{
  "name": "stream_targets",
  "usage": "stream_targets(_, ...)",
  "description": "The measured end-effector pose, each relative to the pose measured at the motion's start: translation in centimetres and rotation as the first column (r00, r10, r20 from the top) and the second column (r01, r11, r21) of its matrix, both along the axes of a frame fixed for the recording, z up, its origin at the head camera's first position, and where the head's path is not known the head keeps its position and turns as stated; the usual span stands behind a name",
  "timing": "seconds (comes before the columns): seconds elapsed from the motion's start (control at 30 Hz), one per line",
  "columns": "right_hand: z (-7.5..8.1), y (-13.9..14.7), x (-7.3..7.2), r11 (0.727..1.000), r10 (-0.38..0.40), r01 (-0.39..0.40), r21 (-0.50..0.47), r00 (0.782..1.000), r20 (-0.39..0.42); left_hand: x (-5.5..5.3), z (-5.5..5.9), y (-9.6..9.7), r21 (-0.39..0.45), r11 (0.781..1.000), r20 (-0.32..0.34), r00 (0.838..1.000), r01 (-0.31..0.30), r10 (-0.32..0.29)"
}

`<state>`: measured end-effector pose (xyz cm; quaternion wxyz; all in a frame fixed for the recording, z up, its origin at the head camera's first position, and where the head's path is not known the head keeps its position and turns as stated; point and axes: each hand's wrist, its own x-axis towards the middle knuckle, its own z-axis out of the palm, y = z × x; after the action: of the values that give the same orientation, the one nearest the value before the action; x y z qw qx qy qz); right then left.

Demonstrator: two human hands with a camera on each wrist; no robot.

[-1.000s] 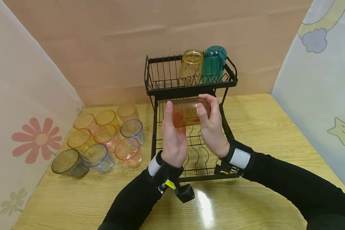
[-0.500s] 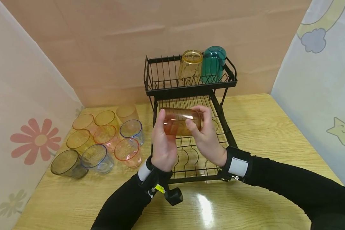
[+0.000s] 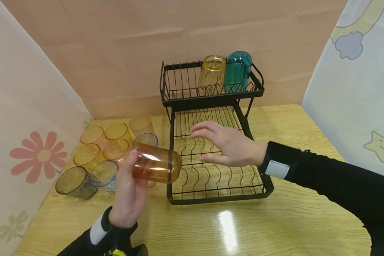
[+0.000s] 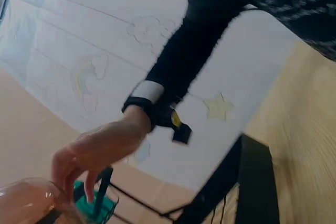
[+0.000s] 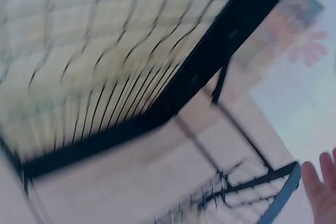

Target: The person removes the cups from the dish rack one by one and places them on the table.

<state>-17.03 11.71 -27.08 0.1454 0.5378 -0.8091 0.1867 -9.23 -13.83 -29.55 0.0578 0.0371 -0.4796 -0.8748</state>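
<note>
My left hand (image 3: 129, 199) grips an orange-tinted drinking glass (image 3: 156, 164), thumb on its near side. The glass lies sideways in the air, its closed end toward the rack, overlapping the glasses behind it in the head view. It also shows in the left wrist view as a rounded orange end (image 4: 31, 203) at the bottom left. Above the lower tier of the black dish rack (image 3: 220, 201), my right hand (image 3: 232, 144) is spread and holds nothing. On the upper tier, a yellow glass (image 3: 212, 76) and a teal glass (image 3: 238, 71) stand upside down.
Several coloured glasses stand upright on the table's left side, among them a grey one (image 3: 76, 183), a blue-rimmed one (image 3: 104, 174) and a yellow one (image 3: 88, 156). Printed cloth walls (image 3: 355, 106) enclose the table (image 3: 192, 231) at the back and sides.
Both hands first held the orange glass over the rack. The right hand has released it, and the left hand has carried it left and toward me, off the rack's left side.
</note>
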Motion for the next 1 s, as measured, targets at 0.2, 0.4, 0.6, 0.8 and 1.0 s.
stream_targets(0.2,1.1,1.6,-1.5,0.983,0.021,0.019,0.185,0.978,-0.209,2.2,-1.4,-4.4,-0.030,0.997,0.028,0.997,-0.070,0.071)
stream_targets(0.4,2.1,3.0,-2.5,0.970,-0.017,0.083,0.228,0.961,-0.277,3.1,-3.6,-8.7,0.012,0.947,0.038,0.947,-0.320,0.319)
stream_targets(0.6,3.1,4.0,-3.6,0.971,-0.033,0.098,0.216,0.957,-0.287,4.2,-5.0,-11.3,-0.073,0.825,-0.069,0.828,-0.561,0.557)
stream_targets(0.8,3.9,4.7,-4.3,0.977,-0.040,0.101,0.190,0.953,-0.301,4.7,-6.8,-14.0,-0.242,0.718,-0.091,0.752,-0.653,0.653)
stream_targets(1.0,4.5,5.2,-4.5,0.980,-0.047,0.105,0.170,0.948,-0.315,4.4,-8.5,-16.2,-0.446,0.637,-0.063,0.732,-0.629,0.679)
